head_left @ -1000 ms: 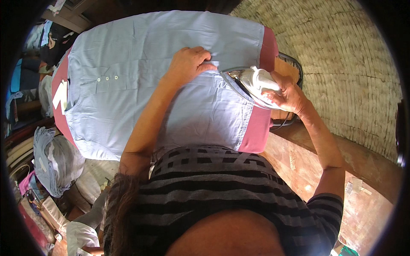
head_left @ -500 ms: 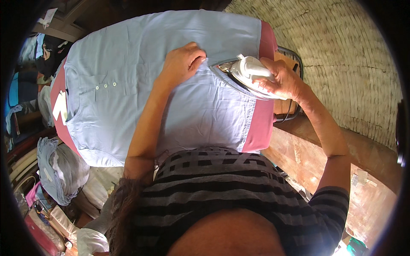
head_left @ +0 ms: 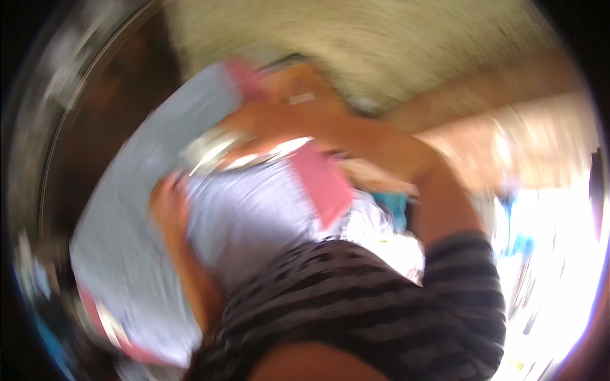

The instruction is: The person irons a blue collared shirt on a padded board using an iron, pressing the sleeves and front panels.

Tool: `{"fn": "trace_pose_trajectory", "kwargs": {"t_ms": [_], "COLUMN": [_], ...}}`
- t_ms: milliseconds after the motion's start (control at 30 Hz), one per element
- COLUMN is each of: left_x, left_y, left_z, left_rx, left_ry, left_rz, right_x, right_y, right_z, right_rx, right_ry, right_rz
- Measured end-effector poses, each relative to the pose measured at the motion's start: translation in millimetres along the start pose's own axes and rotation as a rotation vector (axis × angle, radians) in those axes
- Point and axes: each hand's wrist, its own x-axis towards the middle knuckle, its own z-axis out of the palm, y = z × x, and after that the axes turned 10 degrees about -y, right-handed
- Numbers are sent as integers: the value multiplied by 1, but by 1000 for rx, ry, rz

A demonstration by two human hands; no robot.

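Head view, read from near to far: what lies closest?

At six o'clock, the wearer's striped top. Beyond it, toward nine o'clock, the left hand rests on a pale blue shirt, which spreads from the centre toward eight and eleven. Its fingers seem drawn in rather than spread; blur hides whether they pinch cloth.

And the iron?

At ten o'clock, over the shirt, its front just beside the left hand. The right hand grips it, fingers seemingly wrapped round the handle, though they blur into one another. Contact with the cloth cannot be confirmed.

How is such a pass best made?

In our judgement, with the cloth lightly taut, the left fingers well clear of a possibly hot tip, and the iron gliding flat without pausing.

What lies farther out?

Near the centre, the pink board cover, beyond the hem; at twelve o'clock, a wooden end; at one o'clock, a tan wall.
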Motion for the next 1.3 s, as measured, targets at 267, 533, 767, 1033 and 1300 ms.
{"fn": "trace_pose_trajectory", "kwargs": {"t_ms": [267, 533, 767, 1033, 1300], "left_x": [-7, -15, -11, -16, -3], "left_y": [-28, 10, 14, 21, -44], "left_z": [-2, -20, -27, -18, -3], "left_rx": [121, 184, 147, 164, 101], "left_ry": [-30, 11, -4, -73, -25], "left_rz": [-84, 35, 109, 167, 140], "right_x": [56, 78, 64, 49, 49], "right_y": [24, 19, 5, 22, -14], "right_z": [9, 22, 12, 17, 20], "right_rx": [-152, -36, -48, -333, -459], "right_ry": [-94, -106, -110, -65, 105], "right_rz": [-71, 103, 142, 238, 397]}}
